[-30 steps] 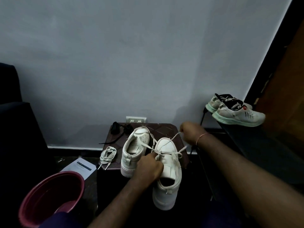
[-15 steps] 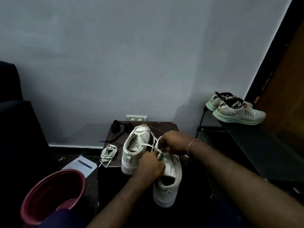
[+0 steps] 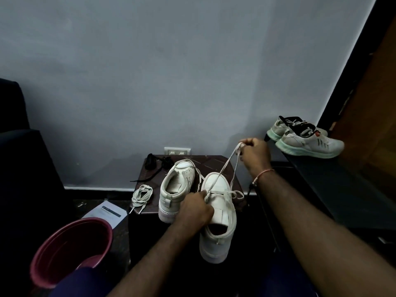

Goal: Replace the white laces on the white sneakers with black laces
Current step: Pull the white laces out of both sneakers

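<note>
Pinching the lace (image 3: 225, 167) in my right hand (image 3: 255, 155), up-right of the sneaker (image 3: 220, 219); nearer left hand (image 3: 196, 211) seemingly grips the sneaker.

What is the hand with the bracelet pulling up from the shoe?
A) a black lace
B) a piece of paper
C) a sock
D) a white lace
D: the right hand pinches a white lace that stretches up from the near sneaker, while the black laces lie untouched at the back of the small table.
</note>
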`<control>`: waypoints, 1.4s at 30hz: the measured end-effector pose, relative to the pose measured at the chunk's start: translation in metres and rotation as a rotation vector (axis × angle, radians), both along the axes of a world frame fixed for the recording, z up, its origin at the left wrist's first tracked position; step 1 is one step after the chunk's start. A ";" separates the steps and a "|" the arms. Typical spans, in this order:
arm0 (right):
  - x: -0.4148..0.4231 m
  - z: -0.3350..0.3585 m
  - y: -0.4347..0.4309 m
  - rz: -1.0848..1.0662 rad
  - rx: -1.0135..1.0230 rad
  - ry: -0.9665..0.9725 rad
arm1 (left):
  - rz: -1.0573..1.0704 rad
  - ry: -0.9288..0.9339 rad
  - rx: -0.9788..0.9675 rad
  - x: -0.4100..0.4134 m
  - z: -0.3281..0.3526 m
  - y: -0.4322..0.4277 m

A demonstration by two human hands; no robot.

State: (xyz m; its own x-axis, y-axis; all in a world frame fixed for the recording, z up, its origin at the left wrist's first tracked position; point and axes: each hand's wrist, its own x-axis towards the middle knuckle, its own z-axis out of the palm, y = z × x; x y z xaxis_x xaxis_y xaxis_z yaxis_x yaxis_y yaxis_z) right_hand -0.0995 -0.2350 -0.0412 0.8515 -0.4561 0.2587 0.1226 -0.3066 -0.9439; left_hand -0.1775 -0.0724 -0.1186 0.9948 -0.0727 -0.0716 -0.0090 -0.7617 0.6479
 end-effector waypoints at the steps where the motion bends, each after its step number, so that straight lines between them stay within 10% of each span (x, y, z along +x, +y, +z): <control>1: -0.003 -0.004 0.004 0.040 0.220 0.040 | 0.007 0.001 -0.002 -0.001 0.000 0.000; 5: -0.025 -0.013 0.025 0.365 0.632 0.229 | 0.012 -0.003 -0.017 -0.004 0.001 0.000; 10: -0.027 -0.021 0.041 0.509 -0.947 0.269 | -0.016 -0.015 -0.030 -0.003 0.001 0.001; 19: -0.037 -0.019 0.058 0.680 -1.804 0.155 | -0.014 -0.024 -0.077 -0.002 0.002 0.003; 22: -0.031 -0.012 0.047 0.645 -1.550 0.060 | -0.015 -0.028 -0.090 -0.003 0.001 0.003; 28: 0.000 0.030 0.021 0.155 -0.091 -0.040 | 0.004 -0.028 -0.108 -0.004 0.000 0.002; 42: -0.028 -0.032 -0.022 0.136 -0.091 0.120 | 0.013 -0.352 0.203 0.034 0.006 -0.001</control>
